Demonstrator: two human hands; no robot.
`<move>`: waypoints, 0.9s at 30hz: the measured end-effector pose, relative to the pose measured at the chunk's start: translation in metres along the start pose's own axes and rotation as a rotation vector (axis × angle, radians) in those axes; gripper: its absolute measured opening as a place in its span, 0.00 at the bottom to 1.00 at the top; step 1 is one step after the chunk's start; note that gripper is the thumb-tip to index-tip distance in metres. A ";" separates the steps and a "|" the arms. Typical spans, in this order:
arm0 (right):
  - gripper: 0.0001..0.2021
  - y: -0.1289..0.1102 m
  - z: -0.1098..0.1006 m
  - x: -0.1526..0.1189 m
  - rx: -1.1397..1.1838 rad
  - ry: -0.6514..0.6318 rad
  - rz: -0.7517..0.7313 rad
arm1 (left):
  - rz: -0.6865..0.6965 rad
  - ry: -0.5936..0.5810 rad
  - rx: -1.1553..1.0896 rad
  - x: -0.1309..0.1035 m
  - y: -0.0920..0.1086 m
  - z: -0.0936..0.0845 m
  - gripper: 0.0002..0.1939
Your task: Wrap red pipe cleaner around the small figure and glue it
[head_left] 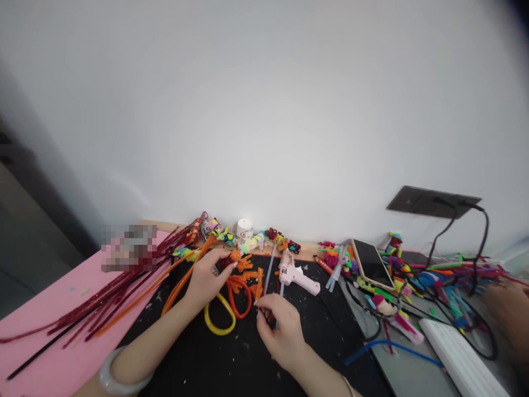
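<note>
My left hand (210,275) is closed on a small dark red and orange piece (232,258) at the back of the black mat (206,364). My right hand (279,325) has its fingers curled together near the mat's middle; what they pinch is too small to tell. Between the hands lie several orange fuzzy pieces (247,274), a red loop (247,302) and a yellow loop (220,325). Just behind my right hand rests a pale pink glue gun (301,278), with a clear glue stick (271,264) beside it.
Dark red stems (111,292) spread over the pink surface (45,309) at left. A white cup (244,229) stands by the wall. At right are a phone (373,264), colourful stems, cables, a white block (463,358) and another person's hand (506,309).
</note>
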State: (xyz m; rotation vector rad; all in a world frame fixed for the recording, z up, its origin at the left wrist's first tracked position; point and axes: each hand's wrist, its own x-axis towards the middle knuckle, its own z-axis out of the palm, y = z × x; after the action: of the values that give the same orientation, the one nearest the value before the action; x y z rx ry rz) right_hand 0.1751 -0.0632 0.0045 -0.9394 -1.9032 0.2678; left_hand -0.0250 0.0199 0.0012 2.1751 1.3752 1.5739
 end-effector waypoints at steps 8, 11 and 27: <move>0.08 0.008 0.001 0.004 -0.045 0.075 0.114 | -0.108 -0.077 -0.126 -0.001 0.010 0.002 0.09; 0.07 0.014 0.004 -0.001 -0.014 0.020 0.159 | -0.244 -0.141 -0.237 -0.002 0.014 0.003 0.10; 0.04 0.050 0.010 0.001 0.130 0.077 0.318 | -0.714 -0.374 -0.621 0.010 0.012 0.023 0.14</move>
State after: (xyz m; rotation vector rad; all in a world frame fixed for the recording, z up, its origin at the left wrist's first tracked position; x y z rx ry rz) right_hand 0.1910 -0.0265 -0.0268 -1.1455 -1.6410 0.5296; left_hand 0.0014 0.0293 0.0045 1.3086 1.1406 1.0509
